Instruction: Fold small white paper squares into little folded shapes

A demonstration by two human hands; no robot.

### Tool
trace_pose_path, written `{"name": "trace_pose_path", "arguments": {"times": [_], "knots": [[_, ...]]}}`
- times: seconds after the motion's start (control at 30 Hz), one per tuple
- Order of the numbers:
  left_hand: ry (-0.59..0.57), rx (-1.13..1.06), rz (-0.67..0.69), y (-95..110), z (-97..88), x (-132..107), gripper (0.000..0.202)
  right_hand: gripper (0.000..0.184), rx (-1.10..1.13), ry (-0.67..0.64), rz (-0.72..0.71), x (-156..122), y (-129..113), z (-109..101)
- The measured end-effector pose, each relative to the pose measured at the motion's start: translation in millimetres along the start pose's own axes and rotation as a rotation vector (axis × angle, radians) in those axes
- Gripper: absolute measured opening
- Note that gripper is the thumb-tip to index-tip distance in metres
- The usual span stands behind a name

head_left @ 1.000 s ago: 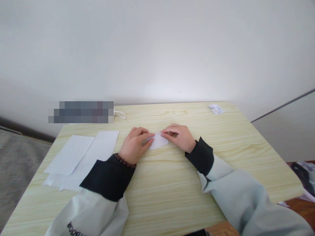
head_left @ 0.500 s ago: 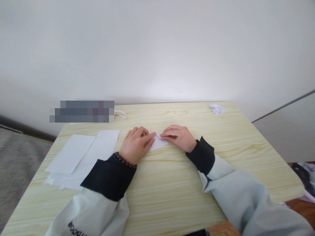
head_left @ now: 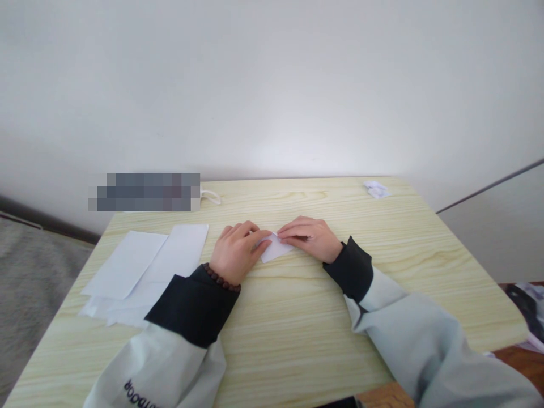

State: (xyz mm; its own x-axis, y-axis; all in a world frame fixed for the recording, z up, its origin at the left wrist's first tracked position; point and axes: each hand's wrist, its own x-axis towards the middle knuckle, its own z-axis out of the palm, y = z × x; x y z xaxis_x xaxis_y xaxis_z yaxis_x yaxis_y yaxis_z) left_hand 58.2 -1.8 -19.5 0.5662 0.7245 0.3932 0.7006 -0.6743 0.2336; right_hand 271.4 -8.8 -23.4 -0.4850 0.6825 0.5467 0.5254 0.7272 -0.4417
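Note:
A small folded piece of white paper (head_left: pixel 274 249) lies on the table between my two hands. My left hand (head_left: pixel 238 249), with a dark bead bracelet at the wrist, pinches its left side between thumb and forefinger. From the other side my right hand (head_left: pixel 312 237) grips the upper right edge, fingers pressed together. The corners under my fingertips are hidden. To the left of my left hand lie several overlapping white paper sheets (head_left: pixel 127 263).
The pale wood-grain table (head_left: pixel 297 340) meets a white wall (head_left: pixel 272 90). Folded paper pieces (head_left: pixel 377 189) rest at the far right. A blurred-out object (head_left: pixel 147 192) with a white cord loop (head_left: pixel 211 197) stands at the far left. A dark object (head_left: pixel 340 402) shows at the near edge.
Both hands stay on the folded paper, with the left fingers shifted slightly along its edge. The whole view has moved a little.

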Motion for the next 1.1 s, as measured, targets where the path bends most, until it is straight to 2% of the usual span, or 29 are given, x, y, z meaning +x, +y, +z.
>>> {"name": "trace_pose_path", "arguments": {"times": [0.17,0.37,0.57,0.67,0.9,1.1], "knots": [[0.007,0.051,-0.010,0.3,0.0,-0.9,0.020,0.011,-0.072,0.070,0.043,-0.8,2.2,1.1],[0.023,0.062,-0.012,1.0,-0.5,-1.3,0.020,0.019,-0.049,-0.001,0.047,-2.4,4.0,-0.1],[0.062,0.083,-0.003,1.8,0.5,-1.7,0.020,0.018,0.007,-0.004,0.084,-2.1,2.4,-0.8],[0.060,0.092,-0.003,4.2,-0.5,-1.4,0.020,0.019,0.010,-0.030,0.063,-1.8,2.1,-1.3],[-0.033,0.050,-0.029,5.3,-3.2,-0.7,0.020,0.021,0.007,-0.075,-0.010,-1.4,2.6,-2.8],[-0.006,0.035,-0.037,0.1,1.1,-1.2,0.021,0.023,-0.011,-0.084,-0.048,-2.1,5.5,-1.8]]}}
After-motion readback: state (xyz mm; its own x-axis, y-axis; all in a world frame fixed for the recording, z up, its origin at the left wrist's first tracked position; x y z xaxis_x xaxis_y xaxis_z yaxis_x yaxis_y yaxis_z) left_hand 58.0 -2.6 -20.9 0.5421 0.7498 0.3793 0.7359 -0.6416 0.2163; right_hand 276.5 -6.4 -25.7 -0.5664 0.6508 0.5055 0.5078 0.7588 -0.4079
